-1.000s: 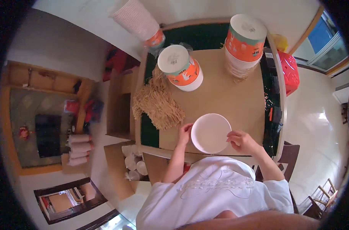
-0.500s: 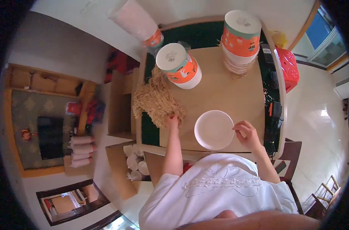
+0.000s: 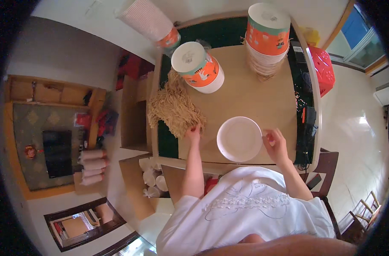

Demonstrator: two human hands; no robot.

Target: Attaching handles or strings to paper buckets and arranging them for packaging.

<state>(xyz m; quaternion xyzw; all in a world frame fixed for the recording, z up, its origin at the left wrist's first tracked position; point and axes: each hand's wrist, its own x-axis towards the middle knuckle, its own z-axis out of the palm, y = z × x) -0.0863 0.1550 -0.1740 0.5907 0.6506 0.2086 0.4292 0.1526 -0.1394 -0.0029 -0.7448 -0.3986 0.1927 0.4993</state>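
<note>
Since a second earlier, the left hand (image 3: 193, 133) had been moved off the rim of the white bowl (image 3: 239, 139) and out to the near end of the heap of tan shredded filler (image 3: 174, 109), while the bowl had been slid a little toward the near edge of the table (image 3: 263, 91).

From the head view, the left hand was seen with its fingers curled down into the strands at the heap's near right corner; whether a tuft was actually pinched could not be told. The right hand (image 3: 274, 144) was held loosely curled at the bowl's right rim, touching or all but touching it, and nothing was clamped in it.

The bowl was seen sitting upright and empty close to the table's near edge, between the two hands. The heap was stretched along the left edge, its long axis running from the near left toward the orange and white stack of paper bowls (image 3: 197, 66) at the far left. The bowl lay to the right of the left hand and just beside it, so the left hand was the nearer one to the filler and the right to the bowl. A taller stack of bowls (image 3: 267, 36) was seen at the far right corner.
</note>
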